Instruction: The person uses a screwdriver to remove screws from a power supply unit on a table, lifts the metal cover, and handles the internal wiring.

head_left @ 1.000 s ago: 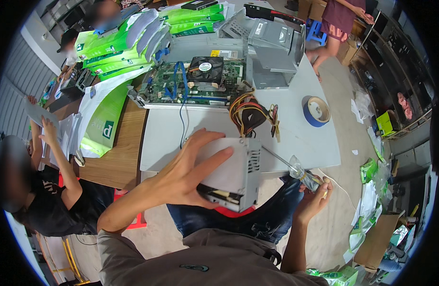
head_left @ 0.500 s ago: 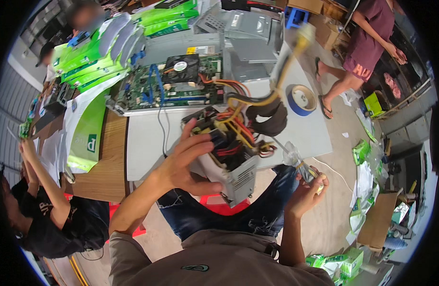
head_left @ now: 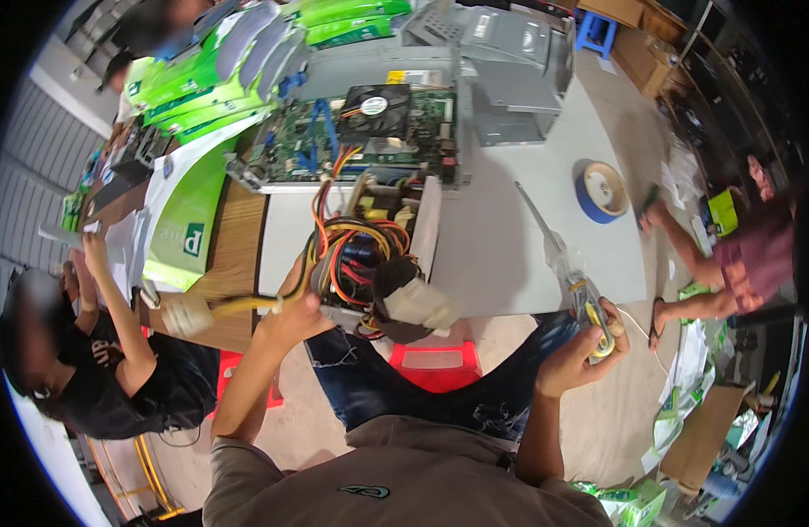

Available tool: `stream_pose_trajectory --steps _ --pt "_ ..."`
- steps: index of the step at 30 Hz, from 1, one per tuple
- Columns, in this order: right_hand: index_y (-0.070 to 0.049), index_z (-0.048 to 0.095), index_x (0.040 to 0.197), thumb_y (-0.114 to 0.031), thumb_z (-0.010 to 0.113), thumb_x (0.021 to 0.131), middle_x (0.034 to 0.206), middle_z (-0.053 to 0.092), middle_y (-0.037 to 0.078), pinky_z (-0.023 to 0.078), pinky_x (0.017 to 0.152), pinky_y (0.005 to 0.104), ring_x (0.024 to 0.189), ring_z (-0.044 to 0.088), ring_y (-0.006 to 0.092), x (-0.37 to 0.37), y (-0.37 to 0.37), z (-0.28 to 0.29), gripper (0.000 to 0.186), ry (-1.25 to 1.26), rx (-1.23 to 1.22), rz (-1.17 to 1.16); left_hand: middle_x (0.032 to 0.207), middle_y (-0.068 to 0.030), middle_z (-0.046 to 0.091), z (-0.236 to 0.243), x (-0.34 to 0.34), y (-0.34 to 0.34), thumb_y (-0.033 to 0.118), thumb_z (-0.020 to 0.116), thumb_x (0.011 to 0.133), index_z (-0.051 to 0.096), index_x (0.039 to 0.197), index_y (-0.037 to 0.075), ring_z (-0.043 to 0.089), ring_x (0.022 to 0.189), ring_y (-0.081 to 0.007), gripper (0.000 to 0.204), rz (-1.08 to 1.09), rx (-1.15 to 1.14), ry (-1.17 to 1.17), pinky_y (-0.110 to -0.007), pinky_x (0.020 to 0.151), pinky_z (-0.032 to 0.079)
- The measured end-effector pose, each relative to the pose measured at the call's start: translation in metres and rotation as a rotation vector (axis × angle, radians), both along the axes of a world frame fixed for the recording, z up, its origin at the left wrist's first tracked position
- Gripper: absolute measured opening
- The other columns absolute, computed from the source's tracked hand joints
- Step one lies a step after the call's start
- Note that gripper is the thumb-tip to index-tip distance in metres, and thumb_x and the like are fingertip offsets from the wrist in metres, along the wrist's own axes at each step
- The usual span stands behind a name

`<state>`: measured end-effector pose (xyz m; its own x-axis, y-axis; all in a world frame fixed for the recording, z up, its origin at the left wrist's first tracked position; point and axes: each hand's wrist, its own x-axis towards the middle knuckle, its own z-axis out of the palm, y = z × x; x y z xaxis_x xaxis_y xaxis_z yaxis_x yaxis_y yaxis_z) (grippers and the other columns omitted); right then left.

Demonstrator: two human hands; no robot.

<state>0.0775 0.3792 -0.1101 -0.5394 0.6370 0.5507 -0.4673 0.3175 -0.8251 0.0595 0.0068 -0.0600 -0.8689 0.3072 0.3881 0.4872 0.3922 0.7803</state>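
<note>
My left hand (head_left: 292, 318) grips the near left side of an opened power supply unit (head_left: 429, 230) at the table's front edge. Its inner parts face up, and a bundle of coloured cables (head_left: 339, 235) lies over it, with a pale connector (head_left: 187, 316) swung out to the left, blurred. A dark cable sleeve and another pale connector hang at its near side. In my right hand (head_left: 578, 362) is a screwdriver (head_left: 589, 307) with a yellow and grey handle, its shaft pointing up and left over the table. Beyond the unit sits an open computer case (head_left: 356, 180) with a green motherboard (head_left: 286, 145) and black fan (head_left: 378, 110).
A blue-edged tape roll (head_left: 600, 191) lies on the white table (head_left: 497, 255). Grey metal panels (head_left: 514, 92) and stacked green packs (head_left: 202, 97) stand farther back. One person (head_left: 115, 369) sits at the left; another (head_left: 756, 241) is walking at the right. A red stool (head_left: 435, 364) shows below.
The power supply unit has turned so its open inside faces up, and its cables have swung left. My left hand has shifted to its near left side. The person at right has moved nearer.
</note>
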Motion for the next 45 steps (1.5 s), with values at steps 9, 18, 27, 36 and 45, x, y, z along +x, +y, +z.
stream_pose_trajectory --steps 9,18,27,36,45 --pt "-0.001 0.042 0.117 -0.018 0.056 0.102 0.124 0.056 0.025 0.053 0.091 0.0388 0.112 0.058 0.0289 -0.01 -0.021 0.001 0.027 0.018 0.008 0.063 0.152 -0.0277 0.04 0.052 0.04 0.01 -0.001 0.063 0.08 0.036 0.15 -0.002 0.042 0.141 -0.0445 0.075 0.224 -0.446 0.037 -0.044 0.117 0.032" --pt "-0.002 0.044 0.118 -0.011 0.06 0.098 0.125 0.055 0.025 0.043 0.103 0.0456 0.116 0.055 0.03 -0.004 -0.021 0.002 0.027 -0.035 0.081 0.128 0.15 -0.0254 0.034 0.011 0.04 0.071 0.017 0.086 0.078 0.009 0.155 -0.002 0.048 0.133 -0.0335 0.11 0.504 -0.009 -0.051 -0.044 0.112 0.037" --pt "-0.002 0.046 0.12 -0.018 0.065 0.097 0.111 0.061 0.021 0.055 0.088 0.0411 0.102 0.062 0.0277 -0.021 0.019 0.033 0.034 0.04 0.142 0.098 0.11 -0.011 0.06 -0.029 0.003 -0.011 0.011 0.078 0.083 0.043 0.127 -0.002 0.061 0.099 -0.0206 0.058 0.452 -0.069 -0.108 -0.035 0.085 0.049" --pt "-0.001 0.055 0.106 0.005 0.073 0.082 0.098 0.066 0.02 0.053 0.084 0.0384 0.092 0.068 0.0298 -0.05 0.016 0.021 0.03 -0.04 0.459 0.155 0.101 -0.0152 0.06 -0.05 0.008 0.007 0.005 0.072 0.084 0.057 0.11 -0.001 0.059 0.092 -0.0291 0.03 0.73 -0.17 -0.126 -0.041 0.083 0.049" --pt "0.001 0.058 0.096 0.003 0.07 0.085 0.1 0.067 0.019 0.053 0.085 0.0385 0.094 0.067 0.0297 -0.061 0.003 0.013 0.016 -0.014 0.433 0.058 0.102 -0.002 0.062 -0.047 -0.012 -0.01 0.0 0.065 0.092 0.052 0.122 0.004 0.061 0.091 -0.0115 0.033 0.449 -0.024 -0.124 -0.028 0.08 0.052"
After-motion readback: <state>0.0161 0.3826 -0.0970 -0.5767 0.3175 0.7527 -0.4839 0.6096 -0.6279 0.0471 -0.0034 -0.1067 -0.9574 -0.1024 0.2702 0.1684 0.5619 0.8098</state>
